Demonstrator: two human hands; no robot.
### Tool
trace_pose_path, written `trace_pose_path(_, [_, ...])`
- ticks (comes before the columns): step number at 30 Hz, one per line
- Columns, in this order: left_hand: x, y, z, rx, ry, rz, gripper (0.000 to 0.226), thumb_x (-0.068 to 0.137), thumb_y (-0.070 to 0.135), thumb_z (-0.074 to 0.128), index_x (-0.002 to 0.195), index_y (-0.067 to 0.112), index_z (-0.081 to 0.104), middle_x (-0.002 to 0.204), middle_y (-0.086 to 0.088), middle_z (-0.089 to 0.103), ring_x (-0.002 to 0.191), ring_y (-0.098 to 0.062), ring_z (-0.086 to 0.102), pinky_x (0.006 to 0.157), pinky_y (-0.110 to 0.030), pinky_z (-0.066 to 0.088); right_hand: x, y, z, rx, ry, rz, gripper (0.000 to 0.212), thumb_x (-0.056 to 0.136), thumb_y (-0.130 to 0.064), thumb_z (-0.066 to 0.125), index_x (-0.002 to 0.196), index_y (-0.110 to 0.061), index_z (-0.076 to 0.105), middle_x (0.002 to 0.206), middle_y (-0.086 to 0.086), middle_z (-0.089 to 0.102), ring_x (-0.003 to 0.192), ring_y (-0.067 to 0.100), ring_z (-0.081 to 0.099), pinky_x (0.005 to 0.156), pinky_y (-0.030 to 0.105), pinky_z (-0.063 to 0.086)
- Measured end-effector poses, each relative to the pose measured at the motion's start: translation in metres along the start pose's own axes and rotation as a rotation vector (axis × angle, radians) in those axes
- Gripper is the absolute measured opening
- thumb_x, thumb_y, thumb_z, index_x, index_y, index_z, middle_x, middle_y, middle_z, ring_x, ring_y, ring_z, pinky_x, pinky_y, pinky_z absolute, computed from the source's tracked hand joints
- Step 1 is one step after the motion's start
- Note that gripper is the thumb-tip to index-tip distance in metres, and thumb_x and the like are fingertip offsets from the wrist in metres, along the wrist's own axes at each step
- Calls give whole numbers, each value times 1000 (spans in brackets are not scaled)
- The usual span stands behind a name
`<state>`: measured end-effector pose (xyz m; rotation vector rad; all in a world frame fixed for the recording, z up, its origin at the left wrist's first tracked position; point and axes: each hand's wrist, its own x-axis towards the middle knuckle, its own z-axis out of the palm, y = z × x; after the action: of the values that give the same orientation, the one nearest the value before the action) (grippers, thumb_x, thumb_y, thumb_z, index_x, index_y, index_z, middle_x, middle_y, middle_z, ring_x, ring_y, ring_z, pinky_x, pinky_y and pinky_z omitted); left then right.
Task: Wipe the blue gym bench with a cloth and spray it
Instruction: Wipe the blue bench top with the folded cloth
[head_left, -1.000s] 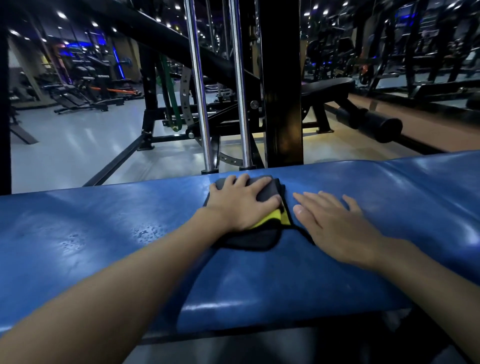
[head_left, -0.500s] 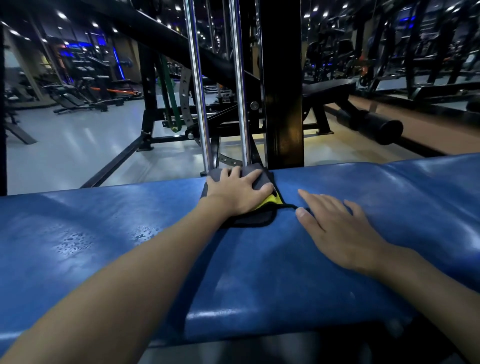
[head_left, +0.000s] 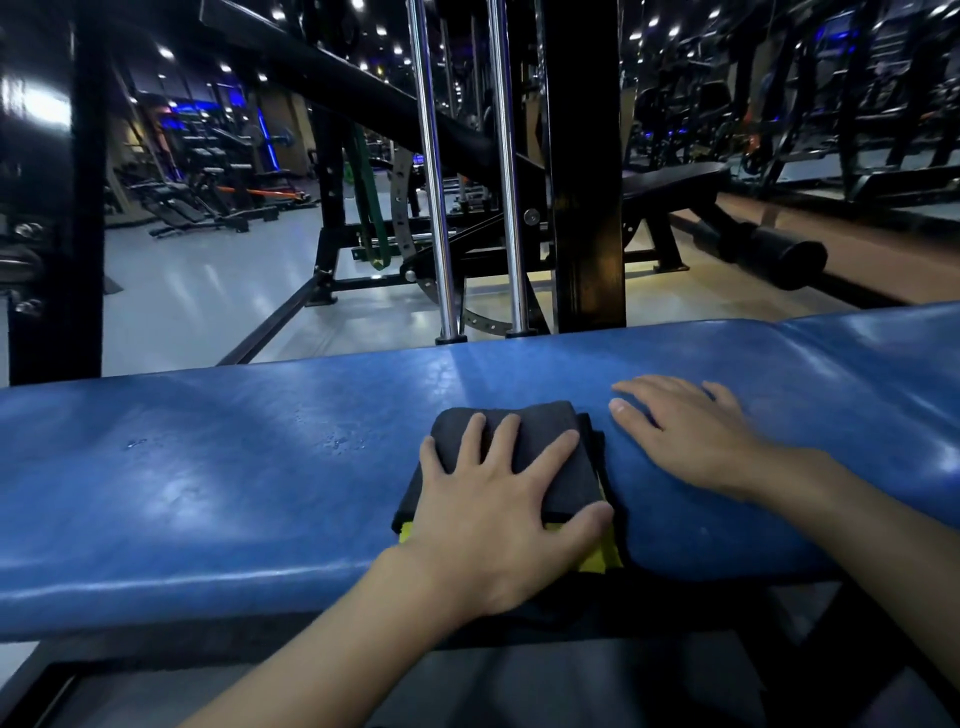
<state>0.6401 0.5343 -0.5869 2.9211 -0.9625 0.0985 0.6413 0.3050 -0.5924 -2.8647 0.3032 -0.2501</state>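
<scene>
**Both hands flat on the blue bench, left one on the cloth**

Left hand (head_left: 498, 519) – palm down on the folded cloth (head_left: 540, 441), fingers straight and spread, thumb out to the right along the cloth's near corner. It presses, with nothing curled round the fabric.

Right hand (head_left: 691, 441) – flat on the bare padding just right of the cloth, fingers straight and close together, pointing left and away. It holds nothing. A narrow strip of blue shows between its fingertips and the cloth's edge.

The cloth is dark grey on top, with a yellow layer peeking out at the near edge under the left palm and thumb. It lies right of the middle of the visible bench (head_left: 208, 467), its near end reaching the front edge of the pad.

The bench runs across the whole view, glossy blue with worn, scuffed patches. A few small droplets (head_left: 340, 442) sit on the surface left of the cloth. A seam in the padding shows to the far right.

Beyond the far edge stand two chrome rods (head_left: 431, 182) and a thick black post (head_left: 587, 182). A green band (head_left: 369, 208) hangs on the frame behind them. Further right are a black bench (head_left: 670, 182) and a black roller pad (head_left: 784, 254). The floor (head_left: 208, 301) is pale and shiny, with rows of dark machines at the back under small ceiling lights.
</scene>
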Motion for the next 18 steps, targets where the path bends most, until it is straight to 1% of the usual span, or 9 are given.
trace_pose_path(2, [6,-2,3,2,5,-3,88,68,87,0,151,55,4,165,0,12,152,-28,1,115,-66,7,1,-1,-1,-18,-1,-2,56,99,-59,19,147,-36,38,156,-13,35,147,10,21,119,51,9])
trace_pose_path(5, [29,-11,3,-20,-4,-17,88,68,89,2,150,57,8,165,2,15,152,-26,4,114,-65,12,2,-5,1,-25,-48,6,58,98,-60,14,150,-40,31,162,-14,22,151,13,10,120,53,4])
trace_pose_path(9, [84,-32,5,-25,-12,-50,81,75,89,10,149,57,14,162,3,20,150,-24,11,113,-65,17,3,-10,6,-61,-128,10,60,97,-61,6,152,-43,24,165,-15,9,152,13,-1,120,53,-3])
trace_pose_path(11, [117,-43,7,-31,-25,-73,80,75,90,10,148,60,14,163,2,19,150,-26,10,112,-66,16,2,-9,6,-58,-138,2,62,96,-60,3,152,-44,22,165,-16,6,152,13,-3,120,52,-3])
trace_pose_path(15, [177,-62,8,-45,-27,-137,76,78,91,15,147,60,17,164,2,19,151,-30,11,110,-71,16,2,-9,6,-51,-132,-14,77,83,-65,-8,151,-45,21,164,-19,6,151,10,-3,120,51,-2])
trace_pose_path(18, [202,-67,6,-44,-40,-176,75,80,89,16,149,58,18,164,-1,20,151,-32,13,109,-72,15,2,-9,7,-66,-123,-15,77,82,-64,-8,151,-45,20,164,-19,6,151,10,-3,120,50,-2])
